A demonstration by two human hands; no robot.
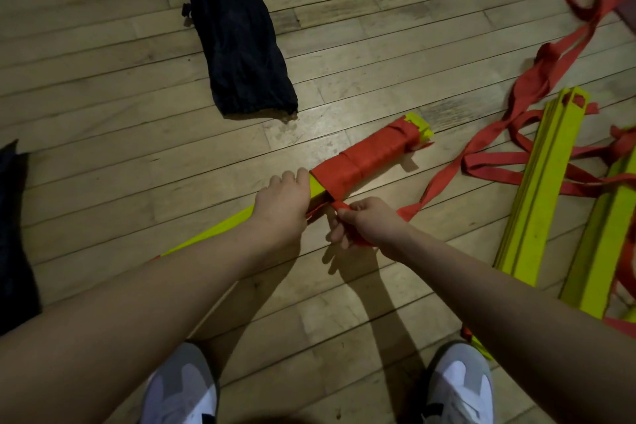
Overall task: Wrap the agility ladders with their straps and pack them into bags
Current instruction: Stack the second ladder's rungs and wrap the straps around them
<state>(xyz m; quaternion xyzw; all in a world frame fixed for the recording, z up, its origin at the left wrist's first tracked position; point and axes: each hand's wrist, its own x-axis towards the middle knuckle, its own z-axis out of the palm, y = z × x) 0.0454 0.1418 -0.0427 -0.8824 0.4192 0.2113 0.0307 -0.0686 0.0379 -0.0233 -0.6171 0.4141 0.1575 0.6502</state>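
Stack of yellow-green plastic ladder rungs [318, 188], centre of the pale wooden plank floor [103, 113]: lies diagonally, near-left to far-right. Far half bound in flat red webbing strap [364, 158]; far tip bare, near half bare.

Left hand [284, 198]: set on the stack just beside the near edge of the red binding, fingers curled over the far edge, gripping the rungs.

Right hand [370, 222]: just right of the left hand, apart from it, fingers and thumb pinched round the red strap where it leaves the stack. Free strap runs off right along the floor.

Dark navy fabric drawstring bag [237, 27]: far centre, flat, its near end well apart from the stack, with bare planks between. Whether that end is the mouth cannot be told.

Second dark fabric piece [13, 234]: left edge of view, partly cut off.

Loose yellow-green rung stacks [537, 189]: right side, tangled in loose red straps [550, 76] reaching the far-right corner.

Grey-and-white shoes [457, 385]: near edge, bare floor between them and the stack.
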